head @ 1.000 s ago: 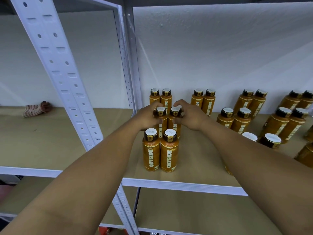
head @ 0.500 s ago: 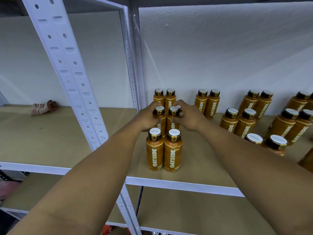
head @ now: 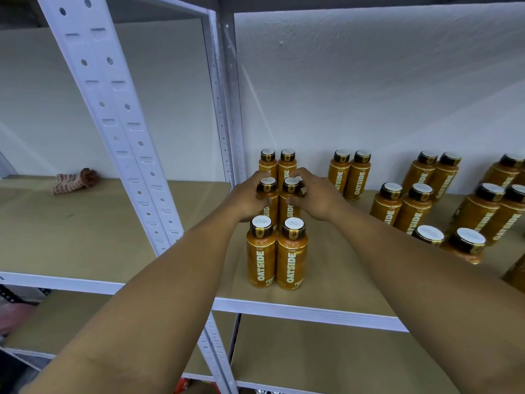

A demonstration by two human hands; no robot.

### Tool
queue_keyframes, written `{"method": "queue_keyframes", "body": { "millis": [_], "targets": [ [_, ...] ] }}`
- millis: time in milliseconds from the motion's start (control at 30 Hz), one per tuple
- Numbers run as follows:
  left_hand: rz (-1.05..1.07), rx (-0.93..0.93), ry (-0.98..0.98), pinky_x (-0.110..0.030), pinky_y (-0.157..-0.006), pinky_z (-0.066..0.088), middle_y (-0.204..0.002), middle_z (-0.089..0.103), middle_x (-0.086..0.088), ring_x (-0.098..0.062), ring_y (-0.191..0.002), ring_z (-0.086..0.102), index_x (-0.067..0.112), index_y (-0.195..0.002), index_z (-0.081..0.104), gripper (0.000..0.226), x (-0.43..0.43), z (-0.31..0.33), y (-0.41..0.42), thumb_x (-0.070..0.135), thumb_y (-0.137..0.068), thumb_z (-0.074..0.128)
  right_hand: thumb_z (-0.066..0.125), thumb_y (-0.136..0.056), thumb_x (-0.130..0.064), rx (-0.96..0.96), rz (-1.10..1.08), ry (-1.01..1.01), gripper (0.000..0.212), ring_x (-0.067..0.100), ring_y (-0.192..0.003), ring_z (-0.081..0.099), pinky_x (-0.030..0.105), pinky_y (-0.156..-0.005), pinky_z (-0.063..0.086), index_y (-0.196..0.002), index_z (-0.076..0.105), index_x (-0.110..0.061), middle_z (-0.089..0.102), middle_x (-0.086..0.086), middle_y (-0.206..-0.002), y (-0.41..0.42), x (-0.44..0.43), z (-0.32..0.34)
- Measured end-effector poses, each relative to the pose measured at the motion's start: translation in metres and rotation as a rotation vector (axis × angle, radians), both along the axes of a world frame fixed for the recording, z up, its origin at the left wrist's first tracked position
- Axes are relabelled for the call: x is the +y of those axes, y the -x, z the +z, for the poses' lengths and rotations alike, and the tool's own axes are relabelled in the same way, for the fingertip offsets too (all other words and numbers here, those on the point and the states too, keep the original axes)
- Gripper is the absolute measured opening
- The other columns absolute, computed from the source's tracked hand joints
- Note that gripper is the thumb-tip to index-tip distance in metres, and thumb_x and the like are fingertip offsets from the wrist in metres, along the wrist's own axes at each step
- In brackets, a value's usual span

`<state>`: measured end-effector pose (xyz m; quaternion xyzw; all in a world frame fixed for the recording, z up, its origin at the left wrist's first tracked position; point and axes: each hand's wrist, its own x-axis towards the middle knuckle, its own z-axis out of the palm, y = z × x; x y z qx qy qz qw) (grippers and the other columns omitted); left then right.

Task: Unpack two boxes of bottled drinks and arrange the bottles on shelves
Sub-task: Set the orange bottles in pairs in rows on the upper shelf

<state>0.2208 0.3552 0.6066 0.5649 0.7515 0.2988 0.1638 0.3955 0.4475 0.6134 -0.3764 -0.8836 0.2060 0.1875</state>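
Bottles: orange bodies, dark collars, white caps, vertical OATSIDE lettering. All stand upright on the shelf [head: 326, 268] in touching pairs. Leftmost column: back pair [head: 287, 162] by the wall, middle pair [head: 290, 185] held between left hand [head: 250, 200] and right hand [head: 315, 197], front pair [head: 261, 260] near the shelf edge. Further pairs [head: 350, 177] stand to the right.

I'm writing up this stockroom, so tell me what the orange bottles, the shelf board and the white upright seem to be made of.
The orange bottles: likely plastic in a satin printed sleeve, with soft highlights; dark caps, white tops. The shelf board: probably fibreboard, matte tan, no visible grain. The white upright: painted metal, going by its punched holes and slots.
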Motion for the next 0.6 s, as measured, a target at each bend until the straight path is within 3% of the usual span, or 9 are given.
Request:
{"method": "queue_keyframes", "body": {
  "millis": [367, 600],
  "targets": [
    [-0.001, 0.008, 0.011, -0.034, -0.088, 0.051, -0.151, 0.053, -0.003, -0.03, -0.124, 0.06, 0.034, -0.155, 0.03, 0.068, -0.001, 0.002, 0.0, 0.023, -0.099, 0.066, 0.073, -0.093, -0.032, 0.02, 0.0, 0.018, 0.062, 0.031, -0.111, 0.066, 0.035, -0.084, 0.051, -0.145, 0.04, -0.029, 0.063, 0.008, -0.137, 0.0, -0.001, -0.001],
    [-0.014, -0.035, 0.008, -0.038, -0.099, 0.046, -0.157, 0.047, -0.003, -0.031, -0.137, 0.051, 0.033, -0.158, 0.027, 0.071, -0.009, 0.018, -0.007, 0.026, -0.099, 0.067, 0.072, -0.092, -0.044, 0.013, 0.025, 0.057, 0.073, 0.029, -0.125, 0.058, 0.032, -0.09, 0.045, -0.152, 0.034, -0.028, 0.055, 0.007, -0.147, -0.008, -0.001, 0.016]
  ]
}}
